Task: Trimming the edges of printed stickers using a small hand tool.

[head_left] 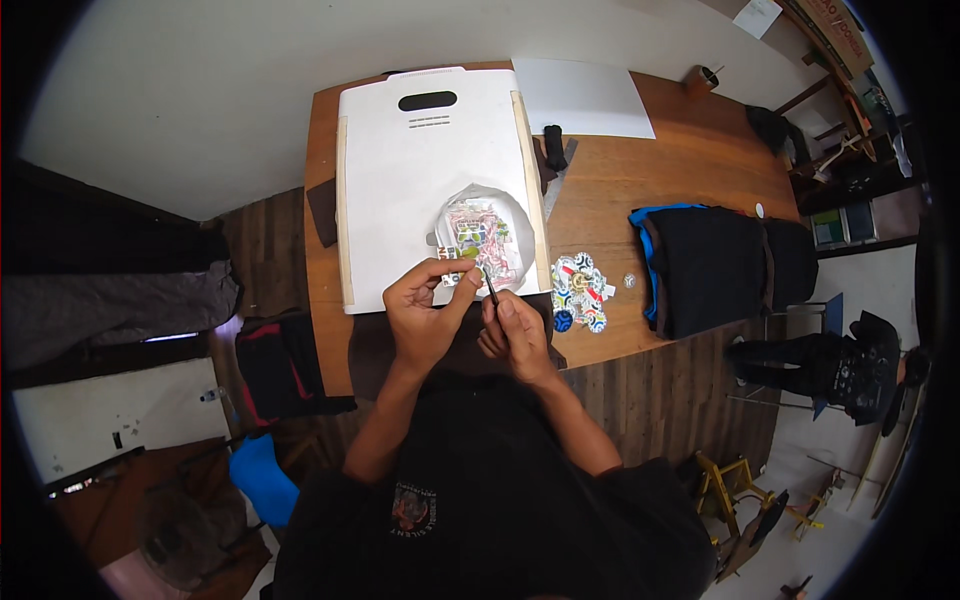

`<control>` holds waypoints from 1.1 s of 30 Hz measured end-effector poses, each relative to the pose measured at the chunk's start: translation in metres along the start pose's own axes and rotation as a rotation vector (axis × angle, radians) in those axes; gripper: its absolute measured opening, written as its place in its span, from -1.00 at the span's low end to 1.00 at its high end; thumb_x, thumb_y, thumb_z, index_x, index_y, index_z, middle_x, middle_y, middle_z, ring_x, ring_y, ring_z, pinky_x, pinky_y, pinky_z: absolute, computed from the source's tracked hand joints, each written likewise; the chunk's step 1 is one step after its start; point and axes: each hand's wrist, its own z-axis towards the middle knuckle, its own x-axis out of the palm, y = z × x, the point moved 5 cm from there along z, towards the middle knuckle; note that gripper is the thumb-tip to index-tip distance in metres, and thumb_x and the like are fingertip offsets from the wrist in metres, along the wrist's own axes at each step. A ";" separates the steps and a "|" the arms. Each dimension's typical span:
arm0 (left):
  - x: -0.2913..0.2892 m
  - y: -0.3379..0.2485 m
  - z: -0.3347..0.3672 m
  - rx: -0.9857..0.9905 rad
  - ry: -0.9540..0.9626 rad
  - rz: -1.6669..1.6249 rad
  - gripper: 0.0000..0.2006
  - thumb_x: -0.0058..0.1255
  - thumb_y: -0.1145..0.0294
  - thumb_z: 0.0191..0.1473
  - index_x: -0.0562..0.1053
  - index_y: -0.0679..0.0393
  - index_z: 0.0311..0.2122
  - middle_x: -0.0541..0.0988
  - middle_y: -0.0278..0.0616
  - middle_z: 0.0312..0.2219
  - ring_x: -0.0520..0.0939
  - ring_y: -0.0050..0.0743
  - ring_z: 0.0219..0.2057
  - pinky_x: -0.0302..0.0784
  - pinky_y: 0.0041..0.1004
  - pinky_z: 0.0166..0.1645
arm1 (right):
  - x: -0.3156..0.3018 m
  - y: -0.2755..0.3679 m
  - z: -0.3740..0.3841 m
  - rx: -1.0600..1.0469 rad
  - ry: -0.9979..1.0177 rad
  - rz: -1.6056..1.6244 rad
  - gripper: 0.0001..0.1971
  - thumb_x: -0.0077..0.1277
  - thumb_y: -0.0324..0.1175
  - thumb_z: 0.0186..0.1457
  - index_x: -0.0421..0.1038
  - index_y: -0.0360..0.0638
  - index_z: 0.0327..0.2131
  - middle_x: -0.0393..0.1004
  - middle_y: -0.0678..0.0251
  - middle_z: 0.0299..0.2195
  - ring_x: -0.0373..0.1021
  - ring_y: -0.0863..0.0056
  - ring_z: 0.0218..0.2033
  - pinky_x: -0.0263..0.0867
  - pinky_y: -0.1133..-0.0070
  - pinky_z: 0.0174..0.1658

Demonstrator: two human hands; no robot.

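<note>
My left hand [428,312] is closed in a pinch, thumb against forefinger, on a small printed cut-out [480,272] that is partly hidden by the fingers. In my right hand [520,335] is a slim dark tool [491,288], its tip at the cut-out; I cannot make out its exact kind. Both hands are over the near edge of a white board [390,200]. Just beyond the fingertips lies a clear plastic bag [513,225] with colourful printed scraps [478,228] in it. To the right of the board sits a pile of round patterned cut-outs [582,285].
The board rests on a wooden table [690,165]. Folded dark clothes [710,268] lie at the right, and a white sheet [585,97] and a brown cup [703,80] at the back. A person in dark clothes [850,365] is farther right. A blue chair [262,478] stands lower left.
</note>
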 end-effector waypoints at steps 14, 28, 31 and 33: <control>-0.004 -0.001 0.000 -0.012 -0.078 0.013 -0.85 0.18 0.71 0.00 0.55 0.39 -0.26 0.63 -0.12 -0.35 0.62 -0.54 -0.26 0.52 -0.57 -0.10 | 0.001 0.001 0.001 -0.005 0.001 -0.006 -0.66 -0.31 -0.12 0.39 0.24 -0.21 -0.30 -0.02 0.56 -0.72 -0.13 0.77 -0.75 -0.15 0.69 -0.63; -0.005 0.000 0.002 -0.024 -0.052 0.003 -0.84 0.18 0.70 0.00 0.54 0.39 -0.25 0.62 -0.14 -0.35 0.62 -0.55 -0.26 0.52 -0.58 -0.10 | 0.001 0.005 0.002 -0.071 0.040 0.109 -0.66 -0.35 -0.11 0.40 0.23 -0.19 -0.28 -0.02 0.56 -0.74 -0.12 0.77 -0.76 -0.12 0.69 -0.64; 0.004 0.000 0.003 -0.033 0.085 -0.071 -0.79 0.18 0.70 0.00 0.39 0.31 -0.30 0.59 -0.13 -0.33 0.62 -0.55 -0.26 0.52 -0.59 -0.12 | -0.002 0.017 0.008 -0.145 0.004 0.121 -0.66 -0.37 -0.10 0.40 0.23 -0.18 -0.25 0.04 0.52 -0.73 -0.06 0.75 -0.76 -0.03 0.70 -0.63; 0.001 0.001 0.002 -0.071 0.008 -0.070 -0.74 0.19 0.70 0.00 0.30 0.25 -0.34 0.58 -0.16 -0.36 0.62 -0.57 -0.28 0.52 -0.60 -0.14 | -0.010 0.030 0.014 -0.182 -0.128 0.037 -0.66 -0.40 -0.10 0.40 0.22 -0.18 -0.23 0.12 0.47 -0.70 0.03 0.72 -0.73 0.07 0.70 -0.62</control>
